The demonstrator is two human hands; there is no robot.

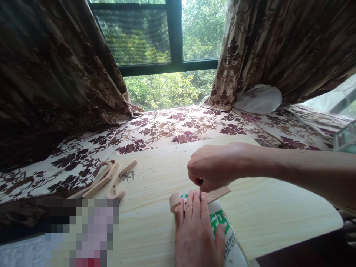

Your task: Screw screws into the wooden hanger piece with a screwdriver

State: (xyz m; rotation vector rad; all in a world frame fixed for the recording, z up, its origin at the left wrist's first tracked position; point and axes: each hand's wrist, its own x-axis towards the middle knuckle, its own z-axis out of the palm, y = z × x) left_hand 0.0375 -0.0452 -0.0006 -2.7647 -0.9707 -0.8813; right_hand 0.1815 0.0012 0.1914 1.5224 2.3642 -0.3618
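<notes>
My left hand (pixel 194 230) lies with its fingers stretched over a curved light wooden piece (pixel 174 202), pressing it onto a white plastic package with green lettering (pixel 219 220). Its thumb is spread to the side over the package. Above the fingertips, my right hand (pixel 213 167) is closed around a screwdriver (pixel 200 188). Only a dark bit of the handle and a thin shaft show, pointing down at the wooden piece. The shaft's tip is hidden near the left fingers. The straight end of the wooden piece (pixel 219 193) sticks out to the right.
Several more curved wooden pieces (pixel 101 181) lie at the table's left edge beside a small pile of screws (pixel 127 176). The pale wooden table (pixel 155 230) meets a floral cloth (pixel 178 129) below a window. A white bag (pixel 260 99) rests by the right curtain.
</notes>
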